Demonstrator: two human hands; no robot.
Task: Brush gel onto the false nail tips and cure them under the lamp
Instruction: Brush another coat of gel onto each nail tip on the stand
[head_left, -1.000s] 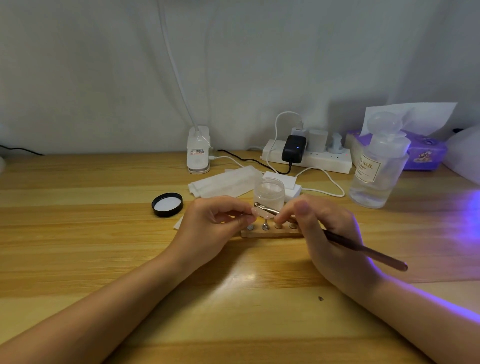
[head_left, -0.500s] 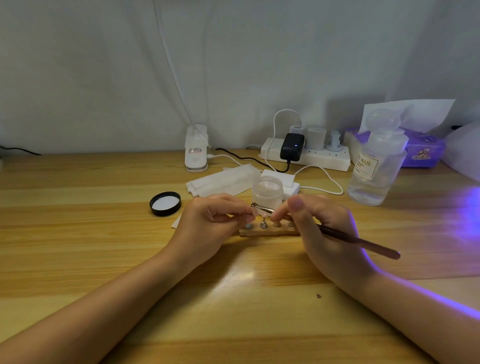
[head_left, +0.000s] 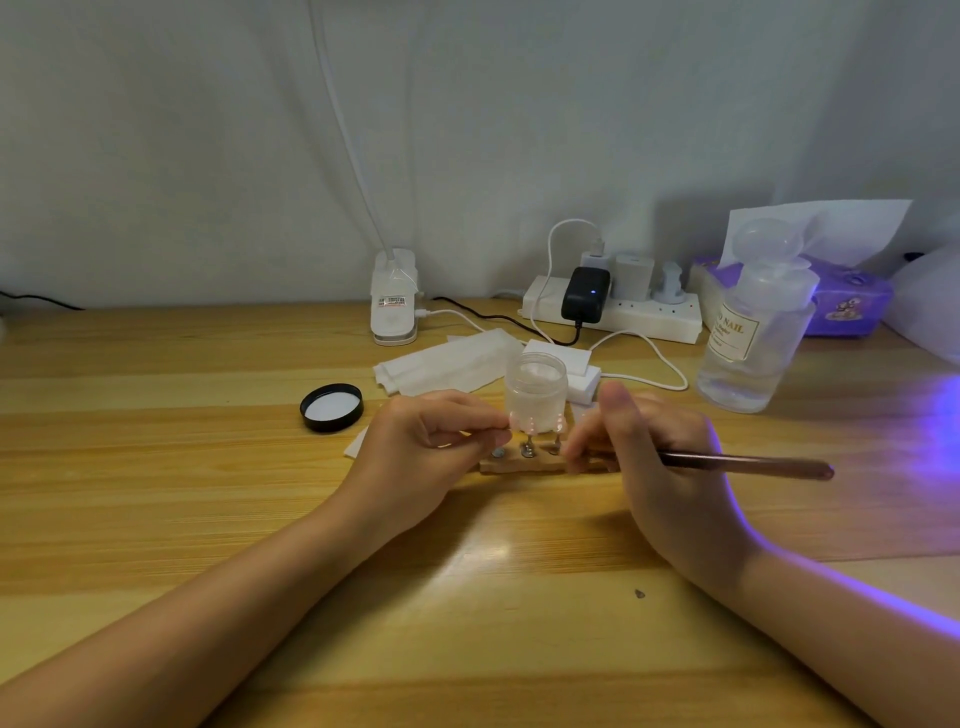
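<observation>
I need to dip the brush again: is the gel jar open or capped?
Open: the gel jar has no cap, and its black lid lies upturned on the table.

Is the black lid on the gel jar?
No. The black lid lies on the table, left of the left hand, and the gel jar stands open.

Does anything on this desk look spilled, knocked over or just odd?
Nothing looks spilled or toppled. The black lid lies upside down, apart from the open jar, as it would in use. The one oddity is a small dark speck on the wooden table between the forearms; I cannot tell what it is.
</observation>
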